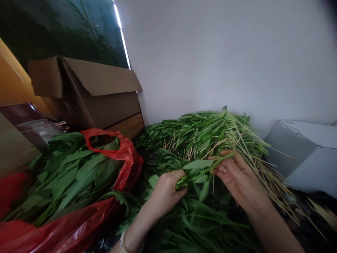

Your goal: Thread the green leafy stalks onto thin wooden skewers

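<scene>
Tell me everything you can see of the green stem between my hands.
The green stem is slender and bright, with long, pointed leaves. It slants up from the left hand, closed around leafy growth, to the right hand, which touches it near its upper end. Loose greens lie beneath. Its other end is hidden.

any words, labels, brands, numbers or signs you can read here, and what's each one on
None that can be read.
Cardboard box, red bag, pale box: no legible lettering.
Clear container at left: too blurred to tell whether it has print.
</scene>
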`<state>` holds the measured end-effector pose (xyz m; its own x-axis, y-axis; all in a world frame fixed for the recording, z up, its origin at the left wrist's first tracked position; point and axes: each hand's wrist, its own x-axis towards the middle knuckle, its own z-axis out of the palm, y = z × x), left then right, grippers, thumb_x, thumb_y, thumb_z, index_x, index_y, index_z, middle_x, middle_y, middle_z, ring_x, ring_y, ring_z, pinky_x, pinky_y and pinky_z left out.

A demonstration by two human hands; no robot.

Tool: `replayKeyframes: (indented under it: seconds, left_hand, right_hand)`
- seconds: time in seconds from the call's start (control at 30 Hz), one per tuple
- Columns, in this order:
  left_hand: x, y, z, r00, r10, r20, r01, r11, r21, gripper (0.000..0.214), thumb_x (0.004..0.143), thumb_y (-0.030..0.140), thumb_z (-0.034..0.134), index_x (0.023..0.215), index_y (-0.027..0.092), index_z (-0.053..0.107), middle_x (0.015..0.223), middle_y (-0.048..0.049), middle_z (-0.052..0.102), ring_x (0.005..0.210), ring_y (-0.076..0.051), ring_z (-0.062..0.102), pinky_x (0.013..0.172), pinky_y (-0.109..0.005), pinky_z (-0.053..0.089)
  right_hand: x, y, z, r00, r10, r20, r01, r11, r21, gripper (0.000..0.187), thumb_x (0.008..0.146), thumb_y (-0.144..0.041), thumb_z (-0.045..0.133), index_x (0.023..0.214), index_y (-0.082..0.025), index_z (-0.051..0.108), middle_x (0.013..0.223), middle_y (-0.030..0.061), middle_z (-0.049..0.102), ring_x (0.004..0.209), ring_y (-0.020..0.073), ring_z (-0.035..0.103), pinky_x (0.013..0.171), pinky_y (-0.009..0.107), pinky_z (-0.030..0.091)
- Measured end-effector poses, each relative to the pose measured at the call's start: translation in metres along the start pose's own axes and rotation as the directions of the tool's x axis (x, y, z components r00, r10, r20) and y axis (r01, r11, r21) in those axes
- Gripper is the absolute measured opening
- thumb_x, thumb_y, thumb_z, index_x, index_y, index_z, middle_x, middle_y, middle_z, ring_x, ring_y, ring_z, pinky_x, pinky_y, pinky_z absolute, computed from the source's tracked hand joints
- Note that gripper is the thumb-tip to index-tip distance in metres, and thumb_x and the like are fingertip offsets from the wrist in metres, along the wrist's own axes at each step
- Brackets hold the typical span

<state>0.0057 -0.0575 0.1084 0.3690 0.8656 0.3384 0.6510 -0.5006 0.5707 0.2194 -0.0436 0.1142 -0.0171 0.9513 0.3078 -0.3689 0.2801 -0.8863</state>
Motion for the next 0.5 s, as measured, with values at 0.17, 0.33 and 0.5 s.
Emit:
replayKeyframes:
  seconds: [0.17, 0.33, 0.5]
  left_hand:
    - [0.001, -0.011, 0.006, 0.999, -0.041, -0.024, 0.042, 0.998, 0.053, 0.012, 0.074, 0.011, 0.055, 0.080, 0.021, 0.058, 0.072, 0.0010, 0.063, 0.069, -0.015, 0.058, 0.063, -0.022, 0.038]
    - [-0.003, -0.027, 0.010, 0.989, -0.147, -0.003, 0.144, 0.965, 0.218, 0.012, 0.073, 0.012, 0.053, 0.079, 0.022, 0.056, 0.077, -0.0012, 0.065, 0.072, -0.018, 0.061, 0.062, -0.023, 0.036]
    - [-0.011, -0.046, 0.012, 0.977, -0.209, 0.050, 0.186, 0.940, 0.287, 0.015, 0.067, 0.009, 0.055, 0.075, 0.021, 0.058, 0.074, -0.0024, 0.066, 0.071, -0.019, 0.062, 0.060, -0.024, 0.036]
  right_hand:
    - [-0.004, 0.005, 0.007, 0.981, 0.108, 0.162, -0.043, 0.933, -0.358, 0.022, 0.086, -0.039, 0.061, 0.096, -0.021, 0.067, 0.096, 0.0055, 0.068, 0.081, 0.0183, 0.065, 0.076, 0.033, 0.055]
    - [0.003, -0.009, -0.012, 0.994, -0.033, -0.106, 0.005, 0.968, -0.251, 0.020, 0.079, -0.039, 0.070, 0.088, -0.021, 0.071, 0.091, 0.0032, 0.070, 0.077, 0.0171, 0.066, 0.072, 0.031, 0.056]
    - [0.010, -0.032, -0.037, 0.880, -0.170, -0.443, 0.209, 0.977, 0.039, 0.015, 0.069, -0.027, 0.081, 0.075, -0.022, 0.068, 0.071, -0.0045, 0.066, 0.066, 0.0096, 0.062, 0.068, 0.024, 0.055]
